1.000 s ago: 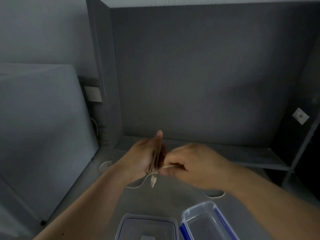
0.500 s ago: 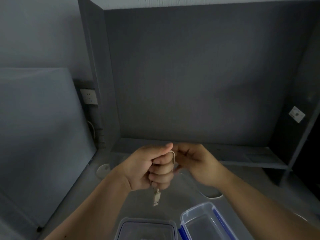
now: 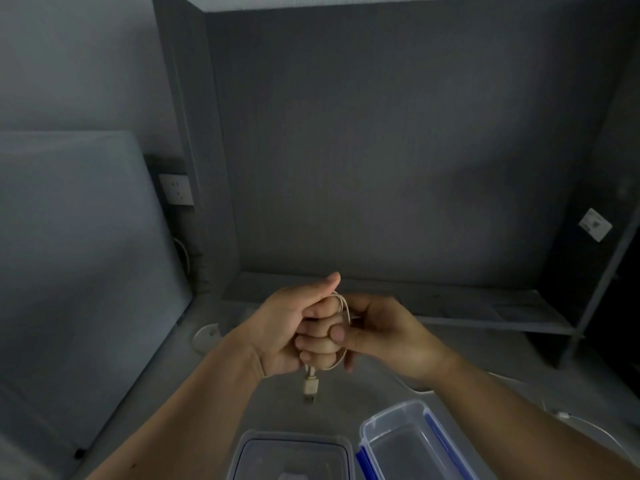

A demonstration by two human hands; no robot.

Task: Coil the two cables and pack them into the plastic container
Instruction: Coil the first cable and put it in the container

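Nearest me the container (image 3: 408,445) stands open on the desk (image 3: 363,393). Just left of it is what I take to be its lid (image 3: 291,455); the light is dim, so I cannot be sure. Above them the plug (image 3: 310,388) dangles from my left hand (image 3: 291,330), which is clenched round the cable (image 3: 344,308), its loops wound over my fingers. My right hand (image 3: 384,332) touches the left, pinching the strand at the coil. To wind well, I should lay each turn beside the last with light, even tension, let the strand twist freely so it does not kink, and trap every turn under my left thumb. A second cable (image 3: 588,422) lies loose on the desk to my right, not yet coiled. Beyond runs a low shelf (image 3: 467,306).
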